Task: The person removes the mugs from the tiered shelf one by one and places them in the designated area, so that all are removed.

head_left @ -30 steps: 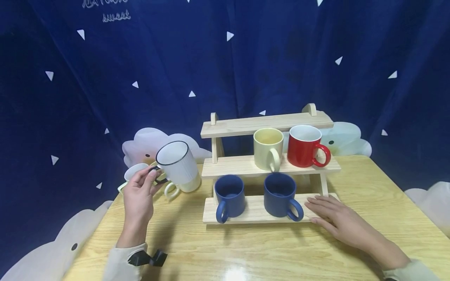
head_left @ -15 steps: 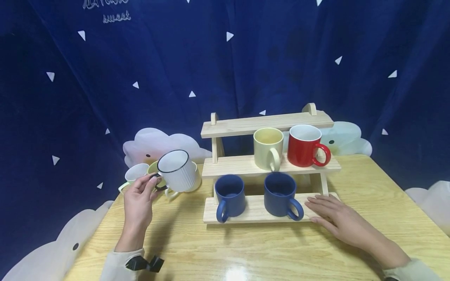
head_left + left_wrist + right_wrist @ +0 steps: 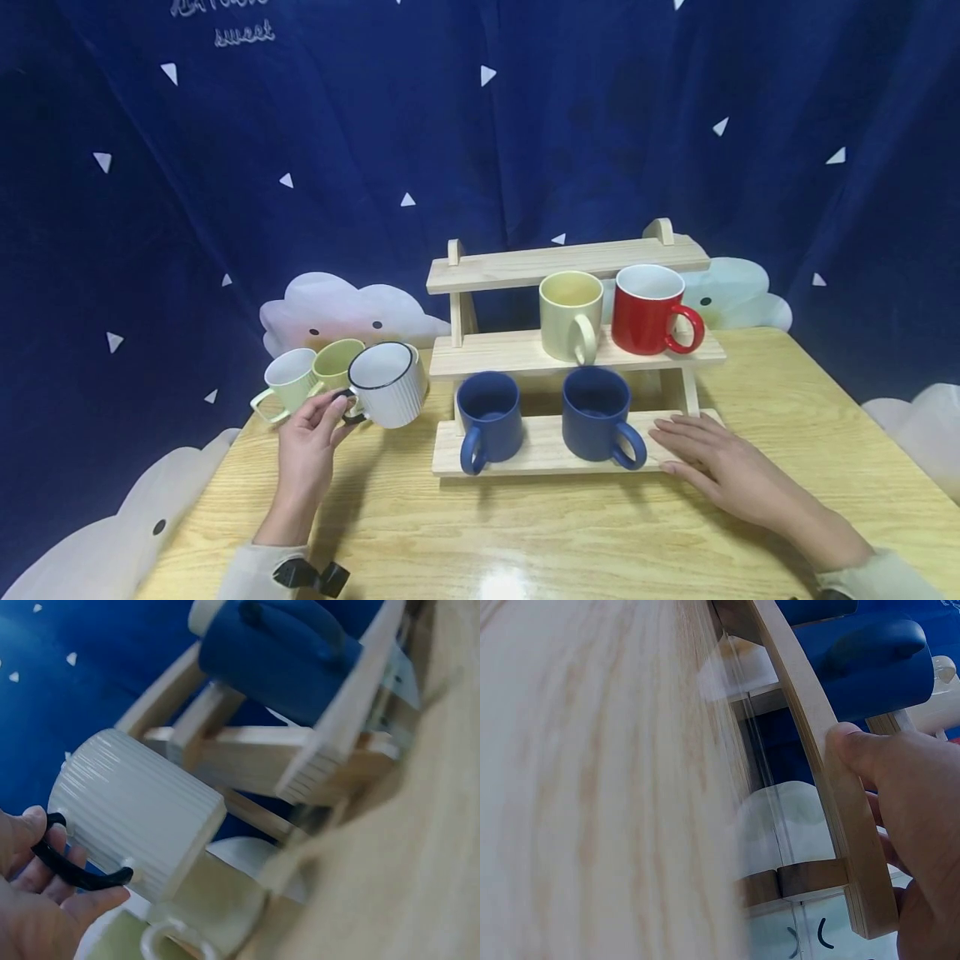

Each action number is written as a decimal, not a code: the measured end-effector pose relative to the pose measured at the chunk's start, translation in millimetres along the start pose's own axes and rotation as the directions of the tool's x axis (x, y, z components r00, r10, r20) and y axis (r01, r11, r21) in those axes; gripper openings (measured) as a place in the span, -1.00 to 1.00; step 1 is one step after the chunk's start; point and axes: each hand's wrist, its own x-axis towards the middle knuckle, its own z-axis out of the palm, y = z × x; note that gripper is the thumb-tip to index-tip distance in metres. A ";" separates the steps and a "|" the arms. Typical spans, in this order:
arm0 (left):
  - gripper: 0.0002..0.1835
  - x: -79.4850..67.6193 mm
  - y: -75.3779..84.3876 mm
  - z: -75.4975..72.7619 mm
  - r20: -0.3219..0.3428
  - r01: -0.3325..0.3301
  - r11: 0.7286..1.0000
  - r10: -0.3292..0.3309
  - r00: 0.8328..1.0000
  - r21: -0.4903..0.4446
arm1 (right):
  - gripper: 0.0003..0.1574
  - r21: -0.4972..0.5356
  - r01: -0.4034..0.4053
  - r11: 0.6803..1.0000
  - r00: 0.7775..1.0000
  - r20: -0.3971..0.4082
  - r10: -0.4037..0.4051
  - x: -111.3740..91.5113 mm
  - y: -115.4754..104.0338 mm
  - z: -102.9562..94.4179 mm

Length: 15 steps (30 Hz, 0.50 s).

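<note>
My left hand (image 3: 307,442) pinches the black handle (image 3: 84,876) of a white ribbed mug (image 3: 390,392) with a black rim. In the left wrist view this mug is tilted, close over a pale yellow mug (image 3: 217,900). A three-tier wooden shelf (image 3: 487,354) stands to the right of it. On the shelf's bottom tier, at the right end, rests my right hand (image 3: 723,467), fingers extended. The right wrist view shows its thumb on the board's front edge (image 3: 832,772). Nearest to this hand is a dark blue mug (image 3: 596,417).
A second dark blue mug (image 3: 491,421) shares the bottom tier. The middle tier bears a cream mug (image 3: 570,317) and a red mug (image 3: 645,317). Left of the shelf, a pale green-handled mug (image 3: 292,379) and a yellow-green mug (image 3: 336,360) stand on the wooden table (image 3: 420,533).
My left hand has lowered the white mug and brought it a little to the right, in front of the pale yellow mug. The right hand stays on the shelf.
</note>
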 end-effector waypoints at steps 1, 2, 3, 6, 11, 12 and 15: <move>-0.71 0.0 -3.1 -1.2 0.003 0.009 1.000 -0.009 1.000 -0.001 | -0.42 0.001 0.001 1.000 1.000 0.000 -0.001 0.0 0.2 0.1; -0.70 -0.1 -6.2 -2.5 0.006 0.018 1.000 -0.018 1.000 0.002 | -0.42 0.001 0.003 1.000 1.000 -0.001 -0.003 -0.2 0.3 0.2; -0.70 -0.2 -9.2 -3.7 0.011 0.025 1.000 -0.025 1.000 0.007 | -0.43 0.002 0.004 1.000 1.000 -0.003 -0.004 -0.4 0.4 0.4; -0.68 -0.7 -17.9 -7.3 0.025 0.041 0.999 -0.042 0.999 0.027 | -0.43 0.003 0.010 1.000 1.000 -0.006 -0.010 -0.9 0.6 0.6; -0.67 -1.5 -30.8 -12.9 0.055 0.038 0.998 -0.041 0.998 0.050 | -0.44 -0.001 0.020 1.000 1.000 -0.016 -0.020 -0.7 0.5 0.5; -0.68 -1.7 -33.0 -13.7 0.061 0.036 0.998 -0.039 0.997 0.048 | -0.44 -0.002 0.020 1.000 1.000 -0.018 -0.020 -0.7 0.6 0.6; -0.71 -2.9 -39.4 -16.0 0.069 0.030 0.999 -0.033 0.997 0.039 | -0.43 -0.001 0.024 1.000 0.999 -0.021 -0.024 -0.1 0.3 0.7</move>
